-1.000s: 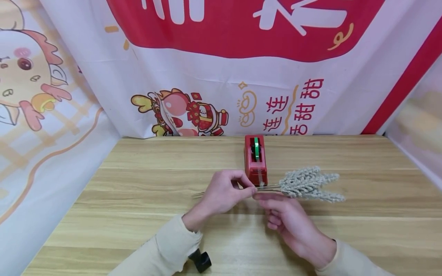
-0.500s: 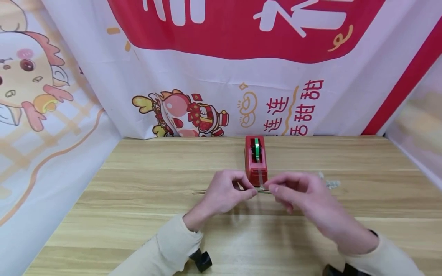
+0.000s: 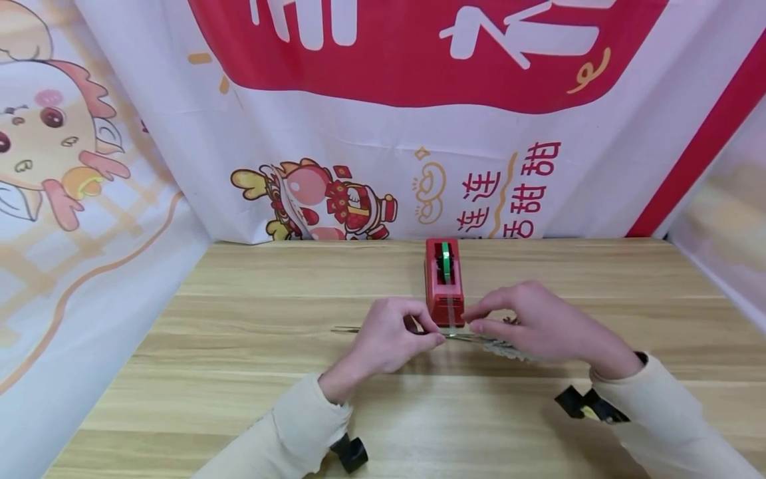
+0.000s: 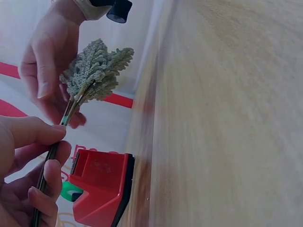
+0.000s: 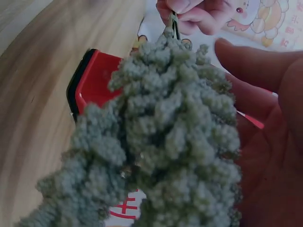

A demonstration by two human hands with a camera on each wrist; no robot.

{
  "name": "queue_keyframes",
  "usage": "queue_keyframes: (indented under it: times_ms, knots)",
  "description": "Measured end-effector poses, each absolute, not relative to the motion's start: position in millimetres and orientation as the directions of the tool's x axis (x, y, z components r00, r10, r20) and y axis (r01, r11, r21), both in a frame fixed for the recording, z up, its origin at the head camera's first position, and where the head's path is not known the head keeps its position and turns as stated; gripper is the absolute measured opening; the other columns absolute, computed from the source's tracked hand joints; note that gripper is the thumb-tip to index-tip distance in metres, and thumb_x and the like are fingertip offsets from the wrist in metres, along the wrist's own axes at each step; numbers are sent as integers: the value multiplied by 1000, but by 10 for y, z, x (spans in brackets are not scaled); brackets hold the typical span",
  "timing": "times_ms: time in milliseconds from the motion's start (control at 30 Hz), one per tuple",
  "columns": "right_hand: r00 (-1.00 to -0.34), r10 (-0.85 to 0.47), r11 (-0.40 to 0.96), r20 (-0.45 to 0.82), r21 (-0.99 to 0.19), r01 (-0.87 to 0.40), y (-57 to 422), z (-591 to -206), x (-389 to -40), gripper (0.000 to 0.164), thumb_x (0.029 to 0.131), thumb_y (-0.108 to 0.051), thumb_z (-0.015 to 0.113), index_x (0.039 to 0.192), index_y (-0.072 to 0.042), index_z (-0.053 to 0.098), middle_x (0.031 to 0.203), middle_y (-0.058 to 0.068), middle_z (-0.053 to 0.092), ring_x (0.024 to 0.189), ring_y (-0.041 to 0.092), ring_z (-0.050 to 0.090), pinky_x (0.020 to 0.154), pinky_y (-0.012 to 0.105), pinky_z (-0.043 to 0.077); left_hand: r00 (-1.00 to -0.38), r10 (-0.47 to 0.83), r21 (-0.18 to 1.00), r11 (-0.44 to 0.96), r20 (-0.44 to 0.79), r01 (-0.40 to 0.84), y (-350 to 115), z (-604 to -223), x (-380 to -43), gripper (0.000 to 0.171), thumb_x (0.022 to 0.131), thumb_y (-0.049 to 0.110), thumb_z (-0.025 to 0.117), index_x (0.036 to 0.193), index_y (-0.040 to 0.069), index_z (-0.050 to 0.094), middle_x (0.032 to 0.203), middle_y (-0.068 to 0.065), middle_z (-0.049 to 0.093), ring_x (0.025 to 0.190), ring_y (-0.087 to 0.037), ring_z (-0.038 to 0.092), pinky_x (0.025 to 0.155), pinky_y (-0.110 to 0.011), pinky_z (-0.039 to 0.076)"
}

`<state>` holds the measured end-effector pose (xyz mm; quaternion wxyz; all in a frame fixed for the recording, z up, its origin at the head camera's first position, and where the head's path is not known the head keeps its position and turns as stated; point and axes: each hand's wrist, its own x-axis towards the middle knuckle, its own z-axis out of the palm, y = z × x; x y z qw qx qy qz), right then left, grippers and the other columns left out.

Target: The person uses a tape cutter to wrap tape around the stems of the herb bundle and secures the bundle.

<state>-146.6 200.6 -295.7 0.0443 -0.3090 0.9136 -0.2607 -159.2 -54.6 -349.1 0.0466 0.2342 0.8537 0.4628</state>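
Note:
My left hand (image 3: 389, 336) pinches the thin dark stems (image 4: 41, 182) of a small bunch of artificial sprigs between thumb and forefinger, just in front of a red tape dispenser (image 3: 444, 313). Bumpy grey-green heads (image 5: 175, 118) top the bunch, pointing right. A clear strip of tape (image 3: 451, 311) runs down the dispenser's front toward the stems. My right hand (image 3: 538, 322) is beside and partly over the heads in the head view, its thumb and forefinger apart near the tape. In the right wrist view its thumb is extended and pinches nothing.
A roll of green-edged tape (image 3: 445, 261) sits in the dispenser. Wood-grain table (image 3: 251, 399) spreads around the hands, backed by a printed white and red cloth (image 3: 371, 126). Black wrist cameras hang below the left sleeve (image 3: 311, 416) and the right sleeve (image 3: 652, 399).
My right hand has come up from below the stems to above and right of them, over the sprig heads. My left hand keeps its pinch in nearly the same place.

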Motion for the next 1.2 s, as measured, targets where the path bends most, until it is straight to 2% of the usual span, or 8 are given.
queue_keyframes:
  times_ms: [233,433,467,767,900,1000,1100,1200]
  knots:
    - [-785,-619,677,-35,-530,-510,2020,-3039,-1541,32,107,-39,64,124,-17,80,119,-4,80,87,3,68,82,29,58,-887,435,786,490,156,378,-553,-3502,-1587,14,88,14,87,78,20,79,80,8,75,68,-6,60,64,-21,47]
    - [-752,-648,665,-121,-571,-481,1981,-3131,-1583,26,105,-33,67,118,-17,82,87,-8,75,60,1,48,63,23,49,-886,418,773,488,200,405,-553,-3525,-1576,14,86,14,89,77,18,79,78,7,77,67,-4,61,62,-20,47]
    - [-753,-647,664,-121,-576,-477,1975,-3140,-1583,24,105,-32,68,116,-17,83,82,-8,72,59,1,46,61,23,47,-885,417,772,487,206,409,-552,-3532,-1576,14,86,14,89,77,18,80,78,6,77,67,-3,61,62,-20,48]
    - [-790,-612,679,-37,-538,-500,1954,-3171,-1560,13,100,-26,75,105,-19,85,88,-10,78,60,2,50,57,22,47,-875,447,762,497,185,415,-551,-3538,-1594,7,89,19,87,90,19,80,86,7,77,73,-5,65,68,-21,52]
    - [-785,-618,676,48,-477,-561,1954,-3196,-1534,10,99,-24,77,102,-20,85,90,-13,79,66,-3,57,63,22,51,-871,473,765,510,131,392,-556,-3524,-1614,10,92,23,84,100,18,81,90,6,77,78,-11,67,71,-23,52]
    - [-766,-628,676,138,-390,-625,1951,-3238,-1510,8,97,-22,79,100,-20,85,91,-13,80,73,-6,64,69,24,56,-866,493,745,549,78,379,-563,-3504,-1627,16,96,29,80,108,19,82,98,7,79,83,-10,65,74,-24,50]
    - [-721,-647,678,248,-245,-693,1938,-3297,-1479,4,93,-21,83,97,-21,85,89,-13,80,77,-3,70,75,31,60,-856,515,718,582,38,382,-570,-3494,-1642,18,100,31,74,112,20,83,104,7,81,74,-7,59,70,-25,47]
    - [-630,-674,662,386,-64,-747,1925,-3359,-1454,9,86,-23,89,93,-21,85,86,-12,80,77,2,72,76,35,59,-846,533,710,587,24,390,-581,-3492,-1651,20,103,29,70,112,19,84,98,7,81,60,-6,50,62,-25,42]
